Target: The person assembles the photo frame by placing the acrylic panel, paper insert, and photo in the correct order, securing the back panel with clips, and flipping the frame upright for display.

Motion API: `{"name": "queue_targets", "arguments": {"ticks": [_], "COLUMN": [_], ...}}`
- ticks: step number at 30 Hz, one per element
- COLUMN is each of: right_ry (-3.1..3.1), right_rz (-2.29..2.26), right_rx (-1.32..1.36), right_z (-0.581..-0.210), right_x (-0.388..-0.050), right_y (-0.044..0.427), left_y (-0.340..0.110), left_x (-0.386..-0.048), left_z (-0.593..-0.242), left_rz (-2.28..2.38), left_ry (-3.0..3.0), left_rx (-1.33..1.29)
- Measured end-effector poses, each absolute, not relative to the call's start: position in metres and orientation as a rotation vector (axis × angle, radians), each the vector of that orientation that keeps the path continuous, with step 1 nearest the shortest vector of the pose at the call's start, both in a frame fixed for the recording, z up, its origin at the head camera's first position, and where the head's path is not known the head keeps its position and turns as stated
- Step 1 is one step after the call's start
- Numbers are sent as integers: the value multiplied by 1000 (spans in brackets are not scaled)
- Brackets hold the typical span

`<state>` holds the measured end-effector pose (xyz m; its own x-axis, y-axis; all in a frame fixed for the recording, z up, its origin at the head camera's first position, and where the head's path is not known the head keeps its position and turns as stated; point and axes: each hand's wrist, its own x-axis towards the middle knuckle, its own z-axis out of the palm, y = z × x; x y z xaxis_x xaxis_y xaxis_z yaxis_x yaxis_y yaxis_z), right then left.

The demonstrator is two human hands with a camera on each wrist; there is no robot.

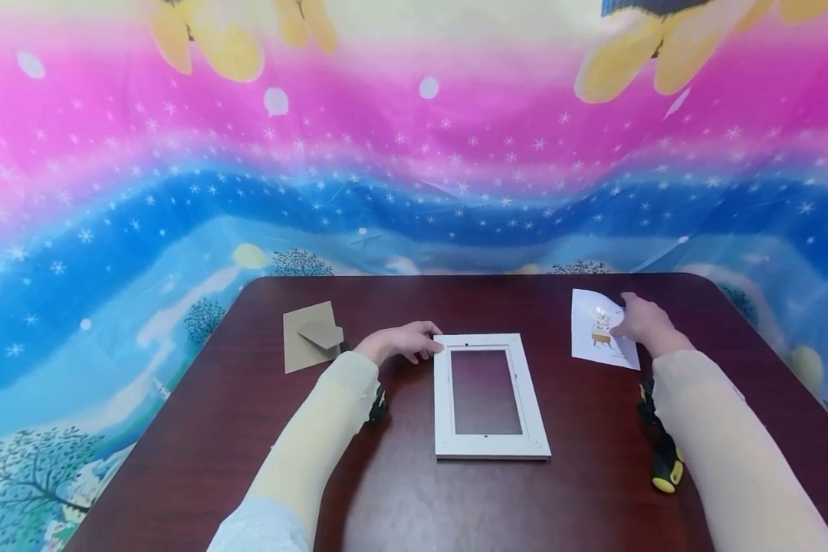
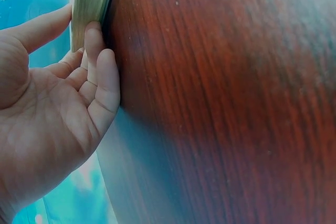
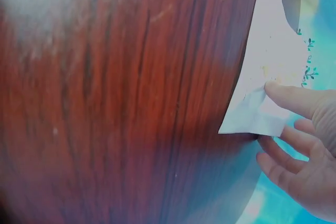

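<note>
So the table I'm watching on my feed is dark reddish-brown, streaky wood grain, rounded far corners, with a pale shine toward the near side. Around the middle I've got a white frame lying flat. Off to its left, further back, there's a tan board with a flap on it. Far right is a white paper with a little picture; can't tell if all of it touches down. Nearer, I see a black-and-yellow handle, partly hidden.
</note>
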<state>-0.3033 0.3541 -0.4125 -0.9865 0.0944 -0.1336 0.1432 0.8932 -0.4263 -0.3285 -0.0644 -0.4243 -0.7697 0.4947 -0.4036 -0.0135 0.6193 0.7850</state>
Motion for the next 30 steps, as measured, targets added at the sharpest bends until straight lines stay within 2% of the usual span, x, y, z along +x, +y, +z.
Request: {"name": "queue_targets", "arguments": {"ticks": [13, 30], "right_ry": [2903, 2906], "right_rz": [-762, -690], "right_rx": [372, 387], "right_z": [-415, -400], "right_x": [-301, -290], "right_y": [351, 356], "left_y": [-65, -64], "left_x": [-328, -329], "left_z": [-424, -422], "left_rz": [1084, 1072], "left_ry": [2239, 2245], "left_rx": [377, 392]}}
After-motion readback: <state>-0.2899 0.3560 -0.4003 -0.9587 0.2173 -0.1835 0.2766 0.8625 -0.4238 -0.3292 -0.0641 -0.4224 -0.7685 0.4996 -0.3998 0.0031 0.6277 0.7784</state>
